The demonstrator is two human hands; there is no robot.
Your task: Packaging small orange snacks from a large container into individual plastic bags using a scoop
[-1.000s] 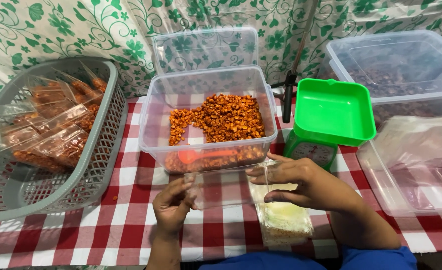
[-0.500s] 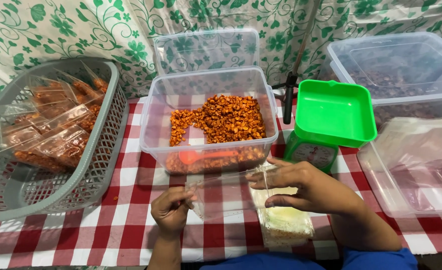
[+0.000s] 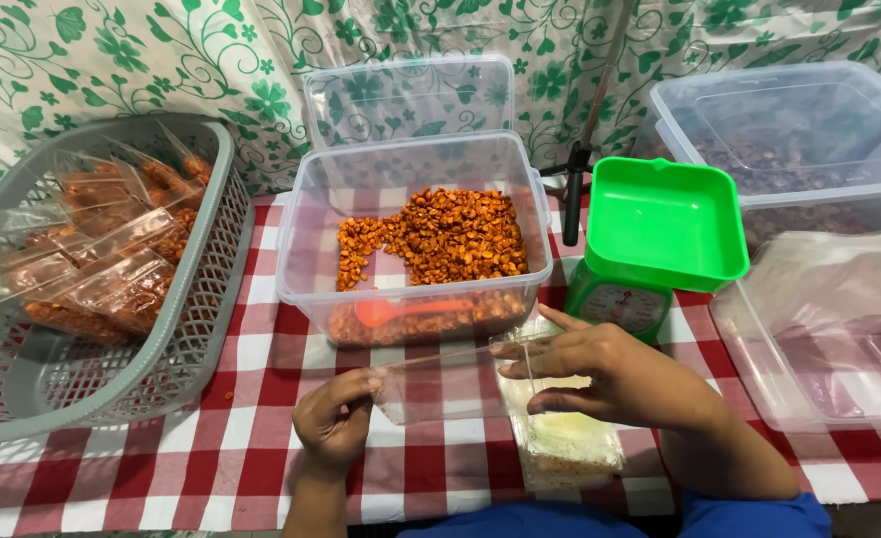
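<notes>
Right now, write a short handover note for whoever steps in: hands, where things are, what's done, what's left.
Left hand and right hand both pinch an empty clear bag, stretched between them over the table.
Tub of orange snacks, with an orange scoop, sits just behind.
Green scale to the right, its pan empty.
Done: filled bags lie in the grey basket.
Left: this bag is unfilled.

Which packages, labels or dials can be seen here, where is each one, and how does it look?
Clear bag: flat, empty, held between left hand and right hand.
Filled bags: clear, orange snack inside, piled in grey basket, left.
Bag stack: clear, under right hand.
Scale dial: round, white, on green scale.
</notes>
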